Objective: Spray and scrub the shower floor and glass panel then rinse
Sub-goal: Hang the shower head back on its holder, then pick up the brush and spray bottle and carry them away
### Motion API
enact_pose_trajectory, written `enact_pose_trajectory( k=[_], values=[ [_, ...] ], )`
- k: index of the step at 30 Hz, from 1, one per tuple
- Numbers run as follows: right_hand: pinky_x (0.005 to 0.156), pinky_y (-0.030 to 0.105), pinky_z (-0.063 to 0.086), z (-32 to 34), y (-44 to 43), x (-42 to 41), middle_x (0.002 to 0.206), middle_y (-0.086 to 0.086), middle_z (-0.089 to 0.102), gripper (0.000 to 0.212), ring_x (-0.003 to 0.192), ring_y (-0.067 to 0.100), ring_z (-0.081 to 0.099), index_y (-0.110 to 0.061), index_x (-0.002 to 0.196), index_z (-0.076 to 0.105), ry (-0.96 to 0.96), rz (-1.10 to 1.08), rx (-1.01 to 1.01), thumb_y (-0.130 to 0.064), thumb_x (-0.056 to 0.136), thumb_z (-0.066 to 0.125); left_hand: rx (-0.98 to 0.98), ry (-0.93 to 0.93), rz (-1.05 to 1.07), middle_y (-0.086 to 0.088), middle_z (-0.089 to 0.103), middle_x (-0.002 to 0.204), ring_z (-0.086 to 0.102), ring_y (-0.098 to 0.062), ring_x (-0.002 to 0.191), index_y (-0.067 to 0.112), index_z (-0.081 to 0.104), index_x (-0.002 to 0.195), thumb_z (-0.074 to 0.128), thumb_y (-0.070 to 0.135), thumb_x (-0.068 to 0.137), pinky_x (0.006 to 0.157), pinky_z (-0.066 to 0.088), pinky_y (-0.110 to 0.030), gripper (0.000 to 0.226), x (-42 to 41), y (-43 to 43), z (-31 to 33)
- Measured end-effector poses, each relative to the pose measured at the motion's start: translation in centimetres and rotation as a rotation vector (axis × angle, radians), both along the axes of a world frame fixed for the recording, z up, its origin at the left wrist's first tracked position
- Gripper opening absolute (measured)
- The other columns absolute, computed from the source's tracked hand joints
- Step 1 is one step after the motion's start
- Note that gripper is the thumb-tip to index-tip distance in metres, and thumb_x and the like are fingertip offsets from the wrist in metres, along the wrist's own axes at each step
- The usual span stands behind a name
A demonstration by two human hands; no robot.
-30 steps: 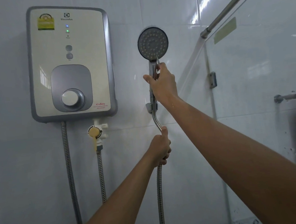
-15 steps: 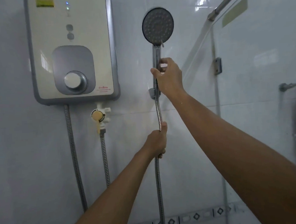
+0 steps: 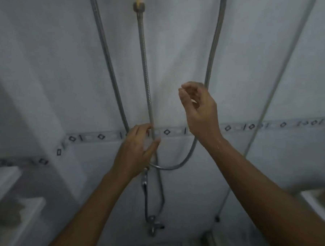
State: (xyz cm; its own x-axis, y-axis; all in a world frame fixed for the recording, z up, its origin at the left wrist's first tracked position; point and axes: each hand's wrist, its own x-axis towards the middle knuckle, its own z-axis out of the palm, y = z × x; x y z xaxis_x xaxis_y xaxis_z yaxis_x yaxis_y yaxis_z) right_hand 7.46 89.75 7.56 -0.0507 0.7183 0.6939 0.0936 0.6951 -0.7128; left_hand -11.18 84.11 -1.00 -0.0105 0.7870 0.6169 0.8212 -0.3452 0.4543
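The metal shower hose (image 3: 213, 45) hangs down the white tiled wall and loops back up at the bottom. My right hand (image 3: 199, 111) is raised in front of the hose with its fingers loosely curled, holding nothing. My left hand (image 3: 136, 148) is lower, with fingers spread, just in front of a second straight hose (image 3: 144, 67); whether it touches that hose is unclear. The shower head and the heater are out of frame above. The glass panel edge (image 3: 279, 75) runs slanting on the right. The picture is blurred.
A wall tap (image 3: 154, 225) sits low in the middle. A third hose (image 3: 107, 60) hangs at the left. A patterned tile band (image 3: 167, 132) crosses the wall. White ledges with dark clutter stand at the left (image 3: 17, 211) and right (image 3: 324, 201).
The view has swung down from the heater and shower head to the lower wall. Both hands have let go of the shower handle and hose and dropped lower.
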Motion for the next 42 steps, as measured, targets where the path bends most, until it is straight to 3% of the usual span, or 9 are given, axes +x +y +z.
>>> enact_pose_trajectory(
  k=[11, 16, 20, 24, 28, 32, 35, 38, 42],
  values=[
    [0.068, 0.013, 0.045, -32.8, -10.4, -3.7, 0.089, -0.011, 0.065, 0.002, 0.081, 0.002, 0.061, -0.02, 0.098, 0.06, -0.365, 0.059, -0.501, -0.018, 0.1, 0.06, -0.407, -0.175, 0.176, 0.0, 0.056, 0.111, 0.05, -0.013, 0.095, 0.011, 0.055, 0.122, 0.067, 0.027, 0.093, 0.083, 0.044, -0.026, 0.035, -5.7, -12.8, -25.3],
    [0.065, 0.015, 0.044, -48.8, -14.6, -3.3, 0.086, -0.007, 0.063, 0.005, 0.082, 0.003, 0.06, -0.016, 0.096, 0.061, -0.491, 0.128, -0.68, -0.015, 0.101, 0.059, -0.642, -0.268, 0.236, -0.005, 0.056, 0.118, 0.052, -0.017, 0.106, 0.011, 0.053, 0.129, 0.062, 0.035, 0.094, 0.09, 0.047, -0.031, 0.043, -5.2, -16.8, -40.8],
    [0.068, 0.008, 0.041, -63.4, -17.2, -3.0, 0.085, -0.006, 0.064, 0.007, 0.081, 0.005, 0.061, -0.018, 0.097, 0.061, -0.588, 0.188, -0.857, -0.021, 0.102, 0.056, -0.802, -0.323, 0.315, -0.008, 0.056, 0.123, 0.053, -0.02, 0.107, 0.012, 0.052, 0.131, 0.066, 0.034, 0.093, 0.091, 0.049, -0.034, 0.046, -3.8, -19.2, -55.1],
    [0.062, 0.008, 0.043, -74.9, -18.5, -3.2, 0.079, -0.011, 0.061, 0.008, 0.07, -0.006, 0.058, -0.017, 0.099, 0.059, -0.639, 0.188, -1.0, -0.022, 0.103, 0.055, -0.919, -0.402, 0.394, -0.01, 0.056, 0.118, 0.057, -0.029, 0.103, 0.01, 0.053, 0.126, 0.068, 0.031, 0.091, 0.088, 0.053, -0.044, 0.043, -2.5, -20.5, -66.2],
    [0.053, 0.016, 0.043, -88.3, -20.3, -3.3, 0.077, -0.004, 0.062, 0.012, 0.06, 0.001, 0.055, -0.013, 0.101, 0.059, -0.719, 0.158, -1.134, -0.024, 0.103, 0.054, -1.036, -0.44, 0.461, -0.014, 0.056, 0.116, 0.058, -0.03, 0.102, 0.009, 0.052, 0.125, 0.07, 0.029, 0.089, 0.087, 0.053, -0.044, 0.045, -0.9, -22.0, -78.0],
    [0.064, 0.033, 0.053, -99.0, -22.5, -3.7, 0.082, 0.005, 0.064, 0.014, 0.072, 0.021, 0.062, -0.013, 0.098, 0.057, -0.821, 0.125, -1.261, -0.025, 0.102, 0.054, -1.142, -0.428, 0.554, -0.016, 0.054, 0.116, 0.057, -0.032, 0.106, 0.005, 0.051, 0.121, 0.072, 0.035, 0.087, 0.087, 0.052, -0.044, 0.05, -0.2, -22.6, -86.9],
    [0.079, 0.048, 0.058, -107.9, -24.5, -3.4, 0.097, 0.013, 0.07, 0.022, 0.088, 0.032, 0.069, -0.01, 0.109, 0.059, -0.887, 0.072, -1.421, -0.028, 0.099, 0.053, -1.194, -0.433, 0.648, -0.019, 0.05, 0.127, 0.053, -0.035, 0.115, 0.003, 0.048, 0.129, 0.072, 0.04, 0.087, 0.094, 0.048, -0.04, 0.061, 0.2, -23.2, -93.2],
    [0.088, 0.046, 0.055, -113.3, -26.0, -3.7, 0.111, 0.013, 0.064, 0.027, 0.103, 0.032, 0.064, -0.008, 0.115, 0.055, -0.958, -0.04, -1.548, -0.029, 0.097, 0.052, -1.188, -0.48, 0.697, -0.017, 0.049, 0.131, 0.054, -0.032, 0.117, 0.002, 0.046, 0.135, 0.071, 0.038, 0.089, 0.087, 0.04, -0.029, 0.063, 0.2, -23.3, -97.8],
    [0.096, 0.049, 0.049, -117.8, -27.5, -3.7, 0.123, 0.011, 0.055, 0.038, 0.115, 0.031, 0.054, -0.01, 0.124, 0.049, -1.093, -0.192, -1.621, -0.032, 0.095, 0.057, -1.141, -0.515, 0.701, -0.015, 0.062, 0.112, 0.064, -0.028, 0.098, 0.004, 0.061, 0.123, 0.074, 0.035, 0.085, 0.088, 0.056, -0.041, 0.05, -0.1, -23.6, -101.3]
  ],
)
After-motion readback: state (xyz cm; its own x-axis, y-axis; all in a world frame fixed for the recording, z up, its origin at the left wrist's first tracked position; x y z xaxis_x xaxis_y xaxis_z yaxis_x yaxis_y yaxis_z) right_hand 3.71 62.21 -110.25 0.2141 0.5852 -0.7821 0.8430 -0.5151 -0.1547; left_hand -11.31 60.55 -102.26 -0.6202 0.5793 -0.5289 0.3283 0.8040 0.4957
